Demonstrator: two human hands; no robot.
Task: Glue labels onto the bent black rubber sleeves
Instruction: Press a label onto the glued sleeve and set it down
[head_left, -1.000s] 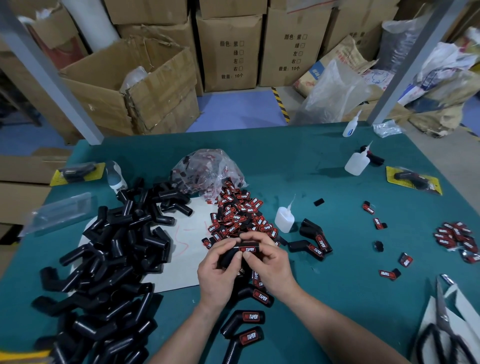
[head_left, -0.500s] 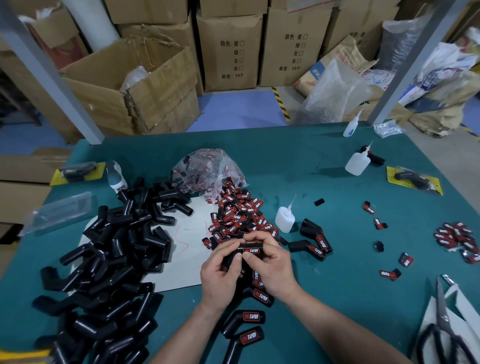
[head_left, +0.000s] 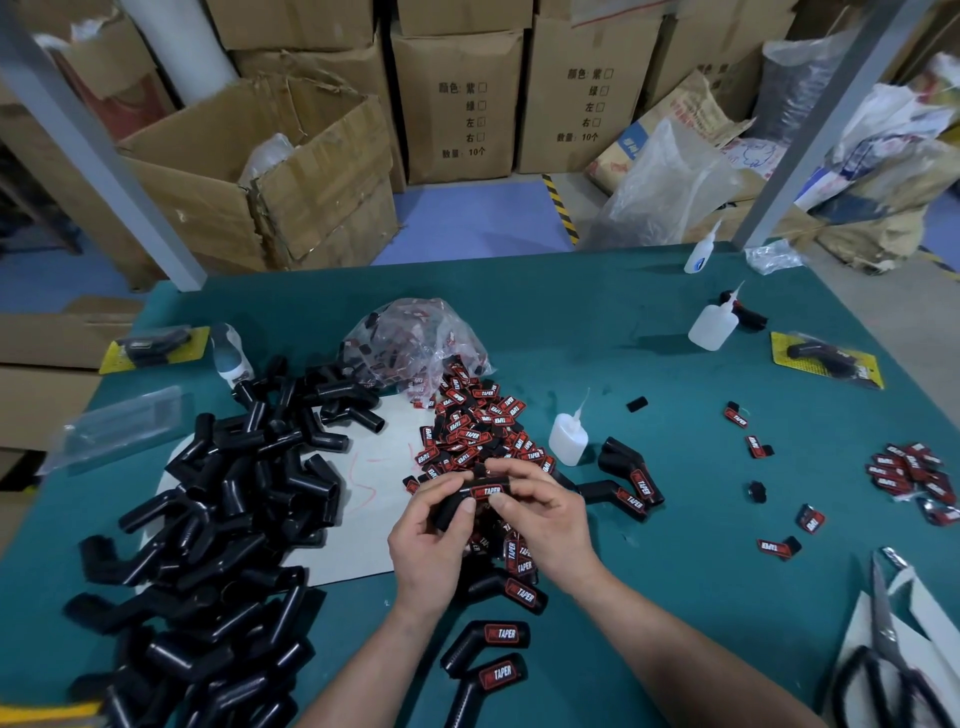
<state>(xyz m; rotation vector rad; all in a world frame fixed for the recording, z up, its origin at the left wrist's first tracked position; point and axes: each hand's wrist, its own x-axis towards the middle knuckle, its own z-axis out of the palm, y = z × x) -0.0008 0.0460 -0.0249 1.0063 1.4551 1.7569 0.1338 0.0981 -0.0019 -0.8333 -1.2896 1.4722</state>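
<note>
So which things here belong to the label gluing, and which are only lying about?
For the job: left hand, right hand, the sleeve they hold, label pile, bare sleeve pile, glue bottle, labelled sleeves.
Lying about: scissors, cardboard boxes, carded sleeve.
</note>
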